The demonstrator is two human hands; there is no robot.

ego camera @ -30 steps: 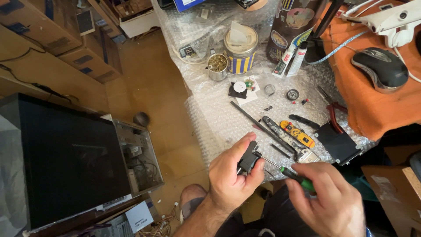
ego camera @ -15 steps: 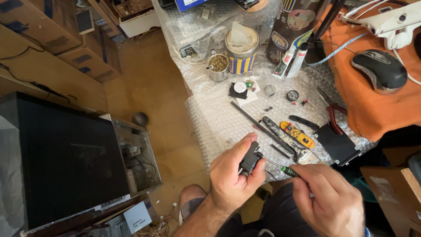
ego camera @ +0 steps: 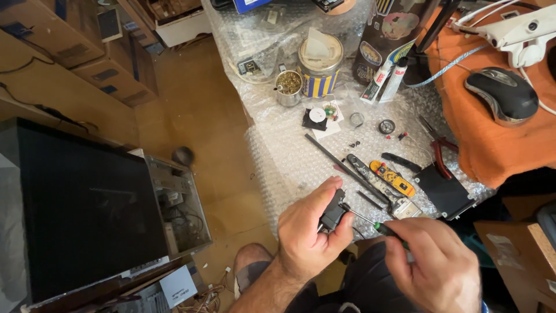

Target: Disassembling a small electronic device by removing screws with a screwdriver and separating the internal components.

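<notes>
The left forearm comes up from the bottom edge, and the left hand [ego camera: 307,235] is raised in front of the body with its back toward the camera. Its fingers are curled and clenched around a small black part [ego camera: 334,211], which sits between thumb and fingertips, just over the near edge of the tabletop [ego camera: 289,162]. The right hand [ego camera: 434,269] is lower and to the right, the wrist bent inward. It is closed on a screwdriver [ego camera: 370,223] with a green and black handle. The thin shaft points up and to the left, and its tip meets the black part.

Just beyond the hands, on bubble wrap, lie a long black rod [ego camera: 341,165], a yellow tool [ego camera: 392,178] and a flat black plate [ego camera: 445,190]. Further away from the hands stand a small tin of brass screws [ego camera: 288,87] and a bigger striped can [ego camera: 320,64]. A mouse [ego camera: 501,95] rests on orange cloth, far right of the hands.
</notes>
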